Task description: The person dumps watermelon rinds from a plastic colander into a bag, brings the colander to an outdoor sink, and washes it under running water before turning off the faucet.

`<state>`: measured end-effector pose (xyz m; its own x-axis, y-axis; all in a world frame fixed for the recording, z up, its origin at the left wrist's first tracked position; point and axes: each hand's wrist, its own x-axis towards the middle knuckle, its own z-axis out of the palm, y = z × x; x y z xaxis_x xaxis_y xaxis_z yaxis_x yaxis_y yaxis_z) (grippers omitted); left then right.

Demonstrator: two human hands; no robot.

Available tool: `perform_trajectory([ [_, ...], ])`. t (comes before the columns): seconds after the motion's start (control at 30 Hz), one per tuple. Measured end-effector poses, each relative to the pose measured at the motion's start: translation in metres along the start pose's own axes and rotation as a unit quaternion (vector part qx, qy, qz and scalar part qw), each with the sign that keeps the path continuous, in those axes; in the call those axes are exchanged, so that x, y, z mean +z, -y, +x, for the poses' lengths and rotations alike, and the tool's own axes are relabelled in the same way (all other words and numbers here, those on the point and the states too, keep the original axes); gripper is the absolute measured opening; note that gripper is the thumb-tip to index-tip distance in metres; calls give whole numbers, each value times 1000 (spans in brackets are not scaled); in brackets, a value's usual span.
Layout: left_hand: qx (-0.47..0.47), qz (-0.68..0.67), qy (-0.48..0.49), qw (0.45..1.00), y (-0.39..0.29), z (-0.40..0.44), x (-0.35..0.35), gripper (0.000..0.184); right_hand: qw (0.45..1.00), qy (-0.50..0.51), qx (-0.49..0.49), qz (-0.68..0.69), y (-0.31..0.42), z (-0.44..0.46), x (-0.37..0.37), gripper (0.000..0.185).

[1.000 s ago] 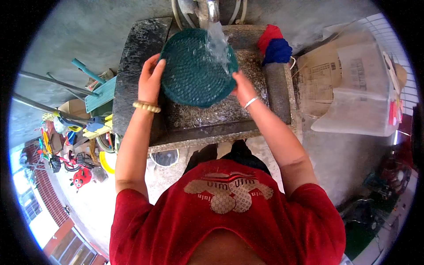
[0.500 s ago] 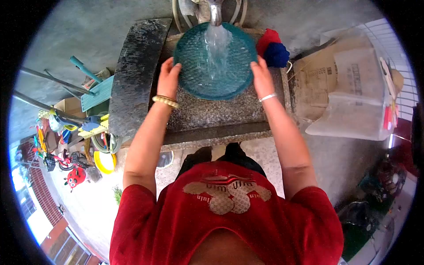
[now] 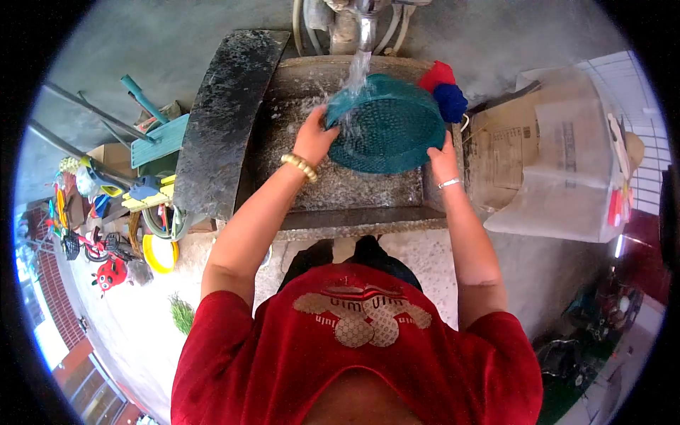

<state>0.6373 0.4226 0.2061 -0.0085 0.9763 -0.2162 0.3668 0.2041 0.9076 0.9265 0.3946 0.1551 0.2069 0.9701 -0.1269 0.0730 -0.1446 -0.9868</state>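
Note:
A round teal plastic colander [image 3: 393, 134] with a perforated bottom hangs tilted over the stone sink [image 3: 347, 227]. My left hand [image 3: 315, 137] grips its left rim, and my right hand [image 3: 444, 161] is closed on the right rim, low down. From the metal faucet [image 3: 367, 32], running water strikes the upper left edge of the colander and splashes to the left. Nothing solid shows inside the colander. Parts of the fingers are hidden behind its rim.
A dark stone slab [image 3: 230, 120] lies along the sink's left side. Red and blue cloths [image 3: 449, 103] rest on the back right corner. Flattened cardboard [image 3: 506, 142] stands right of the sink. At far left are handled tools and a yellow basin [image 3: 161, 253].
The colander has moved right and toward me, out from directly under the faucet, and tilted. Both hands moved with it. The water now hits its left edge instead of its middle.

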Motion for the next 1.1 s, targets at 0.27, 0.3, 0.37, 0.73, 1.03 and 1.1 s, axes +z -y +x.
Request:
perform_trajectory([
  [0.27, -2, -98, -38, 994, 30, 17, -41, 42, 993, 8, -64, -99, 40, 10, 57, 50],
  [0.3, -25, -91, -48, 994, 41, 13, -50, 42, 986, 14, -96, -136, 47, 12, 70, 50],
  [0.37, -97, -105, -74, 987, 43, -7, -60, 43, 968, 31, -166, -187, 75, 7, 96, 50],
  [0.73, 29, 124, -215, 968, 71, -10, -71, 41, 917, 40, -169, -360, 115, 8, 122, 52],
  [1.03, 258, 530, -147, 794, -60, 15, -1, 27, 889, 34, -300, -345, 103, -14, 112, 65],
  [1.1, 309, 507, -192, 782, -67, 11, 13, 28, 891, 5, -300, -340, 98, -6, 112, 63],
])
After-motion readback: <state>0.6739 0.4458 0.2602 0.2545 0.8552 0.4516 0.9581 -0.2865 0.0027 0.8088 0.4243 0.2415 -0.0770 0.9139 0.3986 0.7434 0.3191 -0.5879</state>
